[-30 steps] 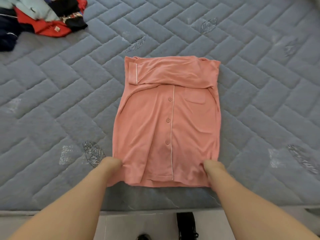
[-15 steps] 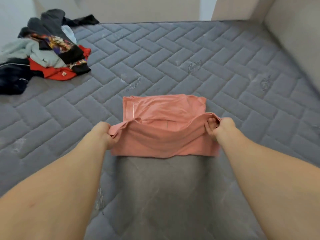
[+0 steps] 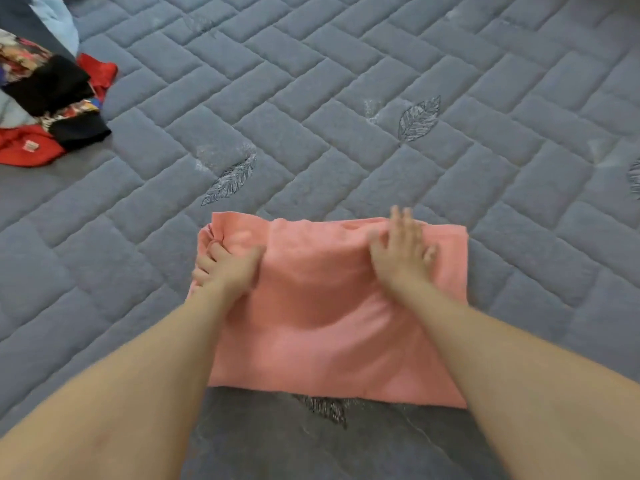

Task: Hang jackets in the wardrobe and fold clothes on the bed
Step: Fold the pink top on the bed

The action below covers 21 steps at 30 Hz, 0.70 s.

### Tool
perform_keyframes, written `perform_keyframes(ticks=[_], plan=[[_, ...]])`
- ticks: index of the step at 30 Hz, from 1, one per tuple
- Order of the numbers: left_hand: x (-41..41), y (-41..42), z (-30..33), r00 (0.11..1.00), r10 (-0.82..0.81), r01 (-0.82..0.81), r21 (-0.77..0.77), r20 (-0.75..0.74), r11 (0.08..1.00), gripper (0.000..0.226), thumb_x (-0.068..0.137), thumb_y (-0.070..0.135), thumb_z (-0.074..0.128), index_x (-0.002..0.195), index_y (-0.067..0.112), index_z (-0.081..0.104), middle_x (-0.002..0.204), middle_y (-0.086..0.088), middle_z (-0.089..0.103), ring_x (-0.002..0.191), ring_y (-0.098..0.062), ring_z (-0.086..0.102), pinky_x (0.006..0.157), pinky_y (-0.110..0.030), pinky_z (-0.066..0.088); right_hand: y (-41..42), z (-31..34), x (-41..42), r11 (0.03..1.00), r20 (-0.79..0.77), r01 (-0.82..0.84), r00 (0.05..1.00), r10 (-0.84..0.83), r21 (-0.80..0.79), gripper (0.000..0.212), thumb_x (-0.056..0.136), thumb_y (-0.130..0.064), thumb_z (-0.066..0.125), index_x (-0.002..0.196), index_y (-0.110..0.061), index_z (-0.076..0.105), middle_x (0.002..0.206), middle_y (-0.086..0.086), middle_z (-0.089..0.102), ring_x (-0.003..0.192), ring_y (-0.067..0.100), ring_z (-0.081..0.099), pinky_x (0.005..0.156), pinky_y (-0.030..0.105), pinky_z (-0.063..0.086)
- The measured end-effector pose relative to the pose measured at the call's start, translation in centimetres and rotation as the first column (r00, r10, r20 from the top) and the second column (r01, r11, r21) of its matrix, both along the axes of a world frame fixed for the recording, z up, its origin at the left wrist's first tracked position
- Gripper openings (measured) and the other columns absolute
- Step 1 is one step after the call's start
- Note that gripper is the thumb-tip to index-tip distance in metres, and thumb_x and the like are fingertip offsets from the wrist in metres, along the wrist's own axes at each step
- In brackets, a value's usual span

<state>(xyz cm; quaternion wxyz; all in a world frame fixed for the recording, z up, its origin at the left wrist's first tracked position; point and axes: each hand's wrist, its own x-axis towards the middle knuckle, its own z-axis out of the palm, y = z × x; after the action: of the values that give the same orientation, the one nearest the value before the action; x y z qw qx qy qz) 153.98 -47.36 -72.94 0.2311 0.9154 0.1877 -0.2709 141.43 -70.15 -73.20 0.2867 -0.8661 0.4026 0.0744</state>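
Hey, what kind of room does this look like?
Probably a bedroom: a grey quilted mattress fills the view, a folded pink garment lies on it, and a pile of unfolded mixed clothes sits at the far left.

My right hand point(image 3: 401, 251) is motion-blurred, and the clothes pile point(image 3: 45, 98) gets chopped off at the left edge.
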Motion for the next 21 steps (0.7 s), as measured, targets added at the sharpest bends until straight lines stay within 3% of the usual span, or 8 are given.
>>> perform_keyframes(ticks=[2, 4, 6, 10, 17, 21], plan=[[-0.9, -0.9, -2.6, 0.990, -0.095, 0.079, 0.150, 0.103, 0.985, 0.102, 0.074, 0.084, 0.031, 0.151, 0.020, 0.013, 0.154, -0.011, 0.018, 0.139, -0.035, 0.017, 0.113, -0.053, 0.010, 1.5, -2.6, 0.0, 0.958, -0.130, -0.238, 0.967, 0.219, -0.160, 0.072, 0.092, -0.065, 0.012, 0.155, -0.034, -0.001, 0.164, -0.001, -0.010, 0.150, 0.023, -0.007, 0.115, 0.053, -0.013], [-1.4, -1.2, -4.5, 0.960, -0.174, 0.117, 0.249, 0.220, 0.961, 0.094, 0.080, 0.081, 0.018, 0.147, 0.015, 0.016, 0.148, -0.015, 0.024, 0.133, -0.038, 0.022, 0.108, -0.056, 0.014, 1.7, -3.9, 0.1, 0.922, -0.155, -0.242, 0.967, 0.203, -0.303, 0.075, 0.088, -0.066, 0.005, 0.155, -0.034, 0.007, 0.164, 0.003, -0.001, 0.150, 0.025, -0.003, 0.117, 0.054, -0.012], [-1.1, -1.3, -5.8, 0.924, -0.205, 0.088, 0.342, 0.323, 0.936, 0.088, 0.083, 0.075, 0.015, 0.141, 0.010, 0.024, 0.139, -0.019, 0.033, 0.126, -0.040, 0.030, 0.103, -0.057, 0.021, 1.6, -4.8, 0.6, 0.895, -0.115, -0.208, 0.978, 0.176, -0.396, 0.074, 0.088, -0.062, 0.013, 0.154, -0.030, 0.023, 0.163, 0.007, 0.014, 0.149, 0.029, 0.010, 0.118, 0.057, -0.005], [-0.6, -2.0, -6.4, 0.898, -0.169, 0.021, 0.344, 0.406, 0.939, 0.076, 0.085, 0.066, 0.027, 0.132, 0.007, 0.035, 0.131, -0.024, 0.043, 0.114, -0.042, 0.040, 0.095, -0.055, 0.029, 1.7, -5.8, 1.0, 0.865, -0.045, -0.181, 0.982, 0.181, -0.468, 0.067, 0.089, -0.055, 0.028, 0.146, -0.024, 0.042, 0.157, 0.012, 0.031, 0.143, 0.035, 0.027, 0.116, 0.061, 0.007], [-0.3, -2.2, -6.5, 0.916, -0.135, 0.010, 0.315, 0.377, 0.949, 0.075, 0.083, 0.064, 0.029, 0.130, 0.007, 0.041, 0.126, -0.021, 0.047, 0.110, -0.041, 0.044, 0.092, -0.053, 0.032, 1.8, -5.7, 1.3, 0.854, -0.074, -0.190, 0.982, 0.176, -0.484, 0.064, 0.090, -0.051, 0.030, 0.145, -0.022, 0.044, 0.155, 0.014, 0.034, 0.141, 0.038, 0.031, 0.115, 0.064, 0.011], [-0.1, -1.9, -6.3, 0.920, -0.140, 0.033, 0.284, 0.366, 0.958, 0.079, 0.082, 0.067, 0.026, 0.131, 0.006, 0.041, 0.125, -0.021, 0.048, 0.111, -0.040, 0.044, 0.093, -0.052, 0.032, 2.2, -5.0, 1.4, 0.857, -0.133, -0.220, 0.975, 0.177, -0.466, 0.066, 0.090, -0.051, 0.024, 0.147, -0.022, 0.042, 0.156, 0.014, 0.030, 0.143, 0.038, 0.025, 0.115, 0.064, 0.005]])
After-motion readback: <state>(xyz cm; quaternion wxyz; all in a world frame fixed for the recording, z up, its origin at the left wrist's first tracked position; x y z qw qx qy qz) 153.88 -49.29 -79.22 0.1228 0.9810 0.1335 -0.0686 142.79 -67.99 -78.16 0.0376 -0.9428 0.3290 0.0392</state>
